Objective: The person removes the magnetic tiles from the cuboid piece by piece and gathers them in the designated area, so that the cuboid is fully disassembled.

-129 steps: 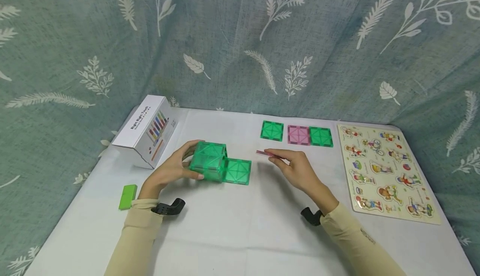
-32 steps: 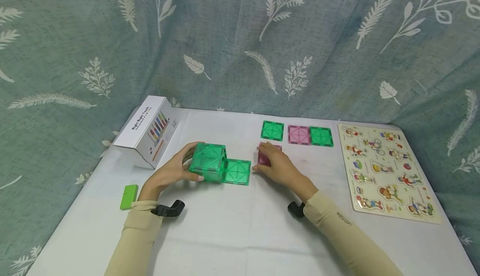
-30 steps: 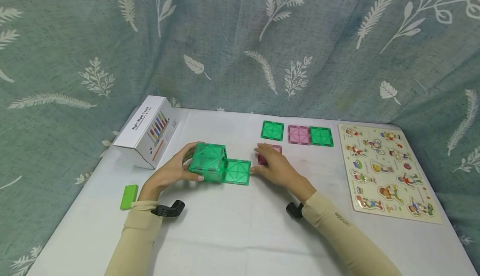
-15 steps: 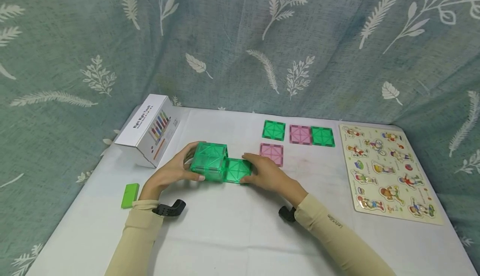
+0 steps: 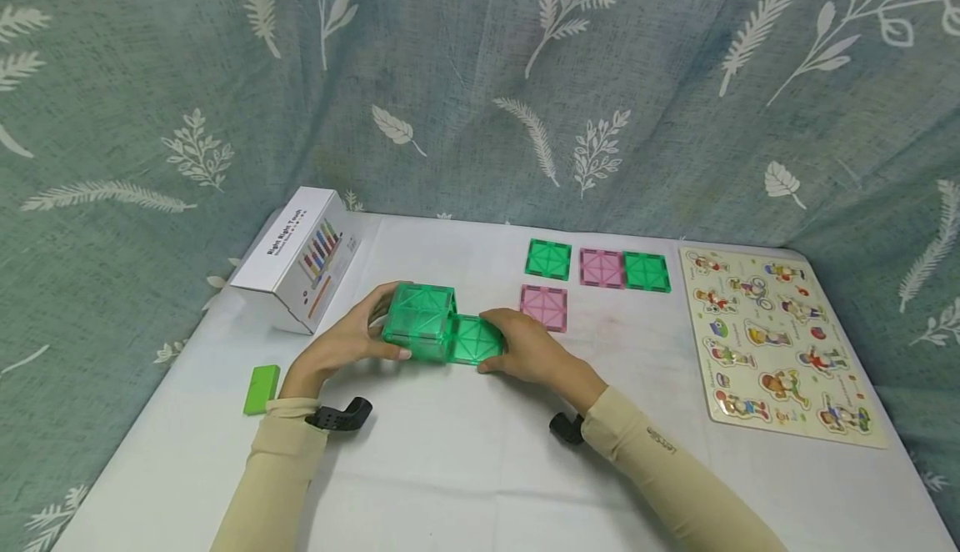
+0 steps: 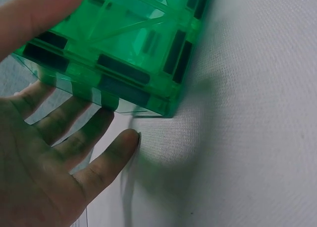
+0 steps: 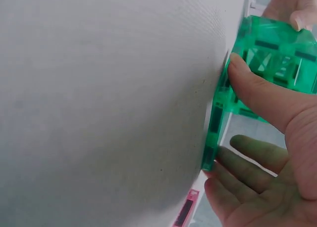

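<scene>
A see-through green cube built of magnetic tiles (image 5: 420, 314) stands on the white table. My left hand (image 5: 347, 337) grips its left side, thumb at the near face and fingers behind. In the left wrist view the cube (image 6: 133, 34) shows dark magnet strips along its edges. Against the cube's right side lies a flat green magnetic tile (image 5: 474, 340). My right hand (image 5: 534, 352) holds this tile by its near and far edges; the right wrist view shows the tile (image 7: 213, 128) between thumb and fingers. A pink magnetic tile (image 5: 545, 307) lies just behind the right hand.
Farther back lie a green tile (image 5: 548, 259), another pink tile (image 5: 601, 268) and a green tile (image 5: 647, 272) touching it. A picture puzzle board (image 5: 780, 343) is at the right. At the left are a white box (image 5: 288, 260) and a light green block (image 5: 261, 389).
My right hand has laid the pink tile on the table and let go of it. It has moved left and taken hold of the flat green tile. The left hand stays on the cube.
</scene>
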Demonstrator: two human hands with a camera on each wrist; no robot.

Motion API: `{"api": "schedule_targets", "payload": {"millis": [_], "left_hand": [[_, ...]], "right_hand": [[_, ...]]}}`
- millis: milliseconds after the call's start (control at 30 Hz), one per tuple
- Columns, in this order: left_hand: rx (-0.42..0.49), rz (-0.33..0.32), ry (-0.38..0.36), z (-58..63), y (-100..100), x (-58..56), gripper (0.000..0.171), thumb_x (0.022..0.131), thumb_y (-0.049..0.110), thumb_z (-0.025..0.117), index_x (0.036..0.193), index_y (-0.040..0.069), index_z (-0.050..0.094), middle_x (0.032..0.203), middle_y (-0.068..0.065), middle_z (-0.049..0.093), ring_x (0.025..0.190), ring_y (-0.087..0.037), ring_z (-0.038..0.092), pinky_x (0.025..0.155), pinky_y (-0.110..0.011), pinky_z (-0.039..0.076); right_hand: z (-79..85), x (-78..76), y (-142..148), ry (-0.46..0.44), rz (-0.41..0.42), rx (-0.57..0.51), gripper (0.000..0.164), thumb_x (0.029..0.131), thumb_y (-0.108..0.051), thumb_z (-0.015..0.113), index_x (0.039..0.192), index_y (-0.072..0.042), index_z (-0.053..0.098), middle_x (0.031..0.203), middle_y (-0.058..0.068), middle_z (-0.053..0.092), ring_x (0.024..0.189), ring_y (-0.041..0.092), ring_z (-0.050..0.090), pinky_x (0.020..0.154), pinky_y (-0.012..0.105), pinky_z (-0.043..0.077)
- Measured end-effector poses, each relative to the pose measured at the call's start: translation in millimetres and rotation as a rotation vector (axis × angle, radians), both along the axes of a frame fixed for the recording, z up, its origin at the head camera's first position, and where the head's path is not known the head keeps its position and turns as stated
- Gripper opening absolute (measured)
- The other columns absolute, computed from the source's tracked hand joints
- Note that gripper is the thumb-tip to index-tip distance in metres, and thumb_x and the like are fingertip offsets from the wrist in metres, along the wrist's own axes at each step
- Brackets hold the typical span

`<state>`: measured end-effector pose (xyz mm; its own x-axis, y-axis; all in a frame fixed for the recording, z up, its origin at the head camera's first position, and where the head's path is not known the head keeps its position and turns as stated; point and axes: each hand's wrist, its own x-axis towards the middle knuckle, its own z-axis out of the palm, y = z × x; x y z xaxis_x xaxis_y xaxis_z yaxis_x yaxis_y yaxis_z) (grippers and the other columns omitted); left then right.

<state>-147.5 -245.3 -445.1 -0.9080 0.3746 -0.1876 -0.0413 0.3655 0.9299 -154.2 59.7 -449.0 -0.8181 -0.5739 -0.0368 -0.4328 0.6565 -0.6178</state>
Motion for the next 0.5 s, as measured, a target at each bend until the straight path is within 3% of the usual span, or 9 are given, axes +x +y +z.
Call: {"api": "schedule_targets", "payload": {"millis": [333,500], "left_hand": [[-0.073,0.021,-0.024,-0.3,0.5,0.7,0.115,0.074,0.007,0.086,0.162,0.016,0.013,0.168,-0.022,0.012,0.154,-0.05,0.01,0.121,-0.069,0.019],[-0.073,0.025,-0.026,-0.1,1.5,1.4,0.115,0.074,0.006,0.085,0.162,0.016,0.012,0.168,-0.022,0.012,0.154,-0.051,0.011,0.121,-0.069,0.019]], "right_hand": [[-1.4,-1.1,-1.6,0.032,0.016,0.0,0.073,0.08,-0.025,0.086,0.141,-0.001,0.055,0.142,0.012,0.06,0.137,0.029,0.053,0.118,0.043,0.043],[-2.2,-1.6,-2.6,0.024,0.025,0.003,0.079,0.08,-0.024,0.086,0.148,-0.005,0.048,0.146,0.013,0.057,0.139,0.031,0.051,0.119,0.045,0.04]]}}
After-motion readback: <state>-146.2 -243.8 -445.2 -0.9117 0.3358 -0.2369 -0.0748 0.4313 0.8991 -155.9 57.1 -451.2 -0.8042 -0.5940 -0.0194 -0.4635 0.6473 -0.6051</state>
